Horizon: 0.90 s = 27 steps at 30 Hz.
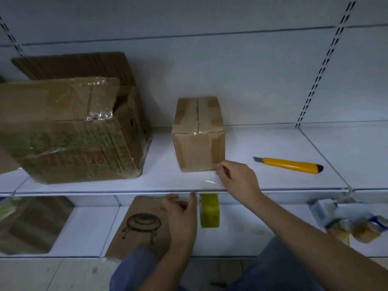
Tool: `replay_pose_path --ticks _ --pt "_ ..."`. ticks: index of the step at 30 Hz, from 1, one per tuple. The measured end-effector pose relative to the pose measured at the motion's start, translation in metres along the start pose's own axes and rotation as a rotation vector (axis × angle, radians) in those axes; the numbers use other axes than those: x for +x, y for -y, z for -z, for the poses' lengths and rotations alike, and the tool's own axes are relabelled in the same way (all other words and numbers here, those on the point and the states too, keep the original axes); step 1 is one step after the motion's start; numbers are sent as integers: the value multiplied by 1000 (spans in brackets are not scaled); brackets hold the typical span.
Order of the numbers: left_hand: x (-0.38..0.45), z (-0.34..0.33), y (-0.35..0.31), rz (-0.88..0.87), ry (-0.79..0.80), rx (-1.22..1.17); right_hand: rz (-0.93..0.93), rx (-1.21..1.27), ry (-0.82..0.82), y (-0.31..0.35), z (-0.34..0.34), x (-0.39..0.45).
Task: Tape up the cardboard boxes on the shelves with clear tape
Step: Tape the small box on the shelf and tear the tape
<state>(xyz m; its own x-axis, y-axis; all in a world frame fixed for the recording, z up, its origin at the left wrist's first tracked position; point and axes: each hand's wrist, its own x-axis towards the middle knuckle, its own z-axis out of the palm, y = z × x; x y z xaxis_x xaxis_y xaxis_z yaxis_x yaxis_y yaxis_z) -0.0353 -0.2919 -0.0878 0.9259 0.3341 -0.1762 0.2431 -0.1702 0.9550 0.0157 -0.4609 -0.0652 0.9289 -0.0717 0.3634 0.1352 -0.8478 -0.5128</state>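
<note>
Clear tape point(206, 182) drawn out in a shiny strip from a yellowish roll of tape point(210, 210), roll hanging just below the front lip of the white metal upper shelf point(273, 143). Right hand point(237, 181) pinching the strip's free end at the lower right corner of the small brown cardboard box point(198, 133); left hand point(181, 215) beside the roll, thumb up against its side, fingers curled, exact hold on the roll hard to tell. Strip running from box corner down toward the roll, long axis near-to-far and slightly slanted.

Small box standing mid-shelf, flaps closed, long axis front to back, top seam pointing away toward the back panel, some glossy tape seemingly already over the seam. Judged partway: this strip not yet pressed down or cut.

Large crumpled brown cardboard box point(69, 131) to the left, well apart, flaps gaping despite wrinkled old tape; probably still to do. Yellow utility knife point(290, 164) lying to the right, blade tip toward the small box.
</note>
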Motion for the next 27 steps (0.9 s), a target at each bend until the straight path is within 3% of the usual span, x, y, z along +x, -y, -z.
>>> replay_pose_path --ticks 4,8,12,16,18,21,24,27 --pt "-7 -25 -15 165 180 15 -7 24 23 -5 -9 9" --pt "-3 -34 -21 267 384 -224 13 13 28 -8 -9 5" --pt "5 -17 -21 332 502 -139 30 51 42 -10 -8 4" --pt "26 8 -31 696 729 -341 18 59 51 -10 -10 5" --pt "38 20 -39 781 819 -377 2 67 70 -11 -9 6" --pt "42 33 -50 737 823 -323 -67 142 77 -6 -3 7" --pt "30 45 -61 586 809 -206 -197 355 114 16 14 0" --pt "20 51 -67 389 731 -45 -334 455 465 46 33 -6"
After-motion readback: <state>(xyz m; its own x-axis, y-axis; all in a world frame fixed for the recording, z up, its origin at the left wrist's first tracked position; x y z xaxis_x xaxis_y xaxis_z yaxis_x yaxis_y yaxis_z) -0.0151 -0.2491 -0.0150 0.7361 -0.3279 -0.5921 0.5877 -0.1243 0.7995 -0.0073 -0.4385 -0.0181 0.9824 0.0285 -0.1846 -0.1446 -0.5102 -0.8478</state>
